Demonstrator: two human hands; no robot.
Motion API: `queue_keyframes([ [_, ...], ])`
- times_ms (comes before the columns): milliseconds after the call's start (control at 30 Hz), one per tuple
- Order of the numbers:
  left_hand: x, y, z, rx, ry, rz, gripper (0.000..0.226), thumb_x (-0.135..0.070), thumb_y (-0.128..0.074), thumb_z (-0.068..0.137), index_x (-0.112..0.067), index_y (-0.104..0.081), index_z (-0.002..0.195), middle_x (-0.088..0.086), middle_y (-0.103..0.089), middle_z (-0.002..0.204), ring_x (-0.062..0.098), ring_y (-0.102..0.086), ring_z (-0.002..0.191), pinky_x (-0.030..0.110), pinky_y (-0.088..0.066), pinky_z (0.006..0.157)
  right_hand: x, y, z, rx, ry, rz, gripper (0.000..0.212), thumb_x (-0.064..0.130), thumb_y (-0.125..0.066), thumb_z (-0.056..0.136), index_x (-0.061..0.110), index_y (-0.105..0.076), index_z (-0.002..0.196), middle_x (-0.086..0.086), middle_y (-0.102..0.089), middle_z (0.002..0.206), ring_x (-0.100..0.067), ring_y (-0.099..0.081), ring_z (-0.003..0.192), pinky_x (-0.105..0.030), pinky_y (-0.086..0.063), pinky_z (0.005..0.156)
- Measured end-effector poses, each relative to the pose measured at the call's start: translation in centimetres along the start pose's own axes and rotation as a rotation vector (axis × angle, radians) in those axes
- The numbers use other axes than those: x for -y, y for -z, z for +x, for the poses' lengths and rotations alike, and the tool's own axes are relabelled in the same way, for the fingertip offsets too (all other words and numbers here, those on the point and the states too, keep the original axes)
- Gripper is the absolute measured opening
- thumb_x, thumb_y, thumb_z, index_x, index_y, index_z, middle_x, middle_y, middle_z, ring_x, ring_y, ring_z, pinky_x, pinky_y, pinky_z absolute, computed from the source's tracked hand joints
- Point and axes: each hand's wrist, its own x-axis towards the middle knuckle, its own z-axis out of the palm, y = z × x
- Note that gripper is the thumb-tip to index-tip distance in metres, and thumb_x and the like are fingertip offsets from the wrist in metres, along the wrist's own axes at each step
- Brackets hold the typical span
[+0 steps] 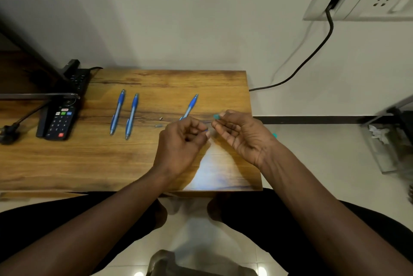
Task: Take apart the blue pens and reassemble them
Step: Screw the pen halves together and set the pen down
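Three blue pens are laid on the wooden table (93,164): two whole pens side by side, one (117,112) just left of the other (132,116), and a third pen (190,107) to the right, its near end hidden behind the left hand (182,139). A thin blue part (205,129) is pinched in the curled left fingers. A small teal piece (216,116) is pinched in the right hand (240,134). Two tiny parts (159,125) lie between the pens. A remote control (59,122) rests at far left.
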Motion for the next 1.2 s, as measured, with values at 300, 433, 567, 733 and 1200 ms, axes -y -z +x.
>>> queue_keyframes([
  [300, -1.7, 1.5, 0.1, -0.002, 0.099, -0.448, 0.013, -0.003, -0.076, 0.092, -0.010, -0.079, 0.102, 0.010, -0.081, 0.091, 0.017, -0.078, 0.083, 0.025, -0.064, 0.073, -1.7, -0.8, 0.4, 0.068, 0.005, 0.019, 0.058, -0.009, -0.069, 0.089, -0.003, -0.048, 0.142, -0.023, -0.068, 0.115, -0.022, -0.077, 0.082, -0.031, -0.065, 0.074],
  [433, -1.4, 2.0, 0.0, 0.007, 0.135, -0.433, 0.014, -0.004, -0.076, 0.092, -0.009, -0.079, 0.104, 0.012, -0.081, 0.093, 0.019, -0.078, 0.084, 0.026, -0.063, 0.073, -2.3, -0.9, 0.3, 0.056, 0.019, 0.029, 0.058, -0.011, -0.069, 0.088, -0.001, -0.049, 0.142, -0.022, -0.071, 0.111, -0.022, -0.077, 0.081, -0.031, -0.065, 0.071],
  [567, -1.1, 2.4, 0.4, 0.035, 0.197, -0.428, 0.015, -0.005, -0.076, 0.093, -0.011, -0.080, 0.106, 0.010, -0.082, 0.092, 0.016, -0.077, 0.083, 0.027, -0.062, 0.075, -3.0, -1.3, 0.3, 0.039, 0.050, 0.038, 0.056, -0.013, -0.067, 0.088, 0.001, -0.050, 0.139, -0.023, -0.070, 0.112, -0.023, -0.077, 0.081, -0.035, -0.065, 0.078],
  [733, -1.1, 2.5, 0.2, 0.035, 0.207, -0.392, 0.012, -0.007, -0.077, 0.093, -0.014, -0.081, 0.102, 0.007, -0.081, 0.084, 0.012, -0.074, 0.077, 0.025, -0.061, 0.071, -3.5, -1.4, 0.4, 0.023, 0.113, 0.025, 0.056, -0.014, -0.069, 0.086, 0.007, -0.053, 0.135, -0.020, -0.074, 0.103, -0.028, -0.077, 0.089, -0.037, -0.064, 0.082],
  [1200, -2.0, 3.4, 0.3, 0.005, 0.286, -0.467, 0.011, -0.007, -0.082, 0.088, -0.006, -0.078, 0.098, 0.006, -0.078, 0.075, 0.010, -0.071, 0.064, 0.023, -0.061, 0.062, -4.1, -2.5, 0.3, 0.006, 0.381, -0.250, 0.041, 0.000, -0.075, 0.089, 0.012, -0.062, 0.126, -0.011, -0.076, 0.088, -0.017, -0.076, 0.079, -0.031, -0.063, 0.073],
])
